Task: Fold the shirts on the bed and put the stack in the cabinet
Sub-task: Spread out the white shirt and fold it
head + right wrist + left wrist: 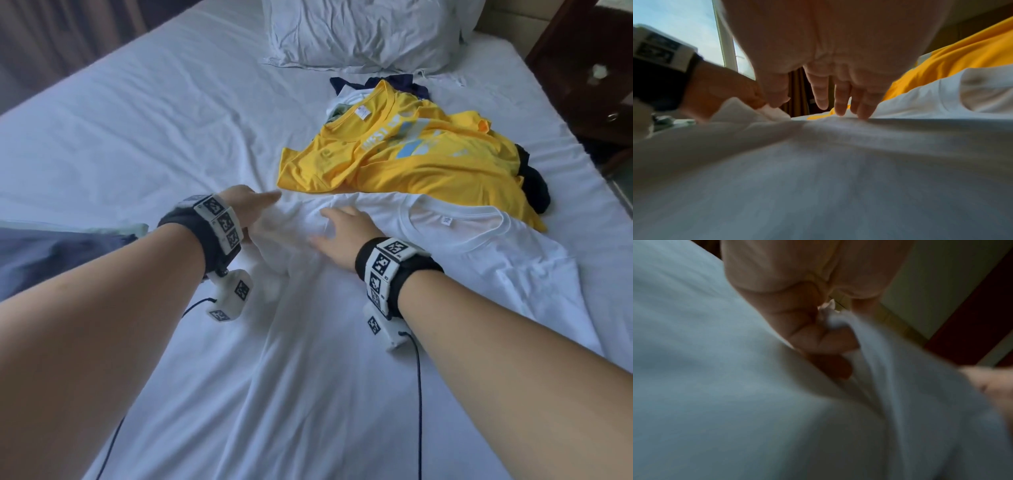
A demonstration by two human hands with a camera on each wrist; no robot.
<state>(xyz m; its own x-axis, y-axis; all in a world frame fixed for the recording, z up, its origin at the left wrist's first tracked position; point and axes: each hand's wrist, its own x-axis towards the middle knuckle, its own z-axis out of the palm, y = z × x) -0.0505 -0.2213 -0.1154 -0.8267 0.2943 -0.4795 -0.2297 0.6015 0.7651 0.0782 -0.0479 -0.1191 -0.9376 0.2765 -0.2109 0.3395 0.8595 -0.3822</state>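
Note:
A white T-shirt (428, 274) lies spread on the bed in front of me, collar to the right. My left hand (251, 209) pinches a bunched fold of its sleeve (838, 321), fingers curled round the cloth. My right hand (337, 236) lies flat on the white shirt (838, 162) near the shoulder, its straight fingertips (840, 110) pressing the fabric down. Behind it a yellow T-shirt (404, 154) tops a loose pile of other shirts, with dark cloth (531, 185) showing at the pile's edges. The cabinet is not in view.
A folded dark blue garment (58, 253) lies at the left edge of the bed. A white pillow (359, 31) sits at the head. A dark wooden nightstand (589, 68) stands at the right. The white sheet (137, 120) stretches away to the left.

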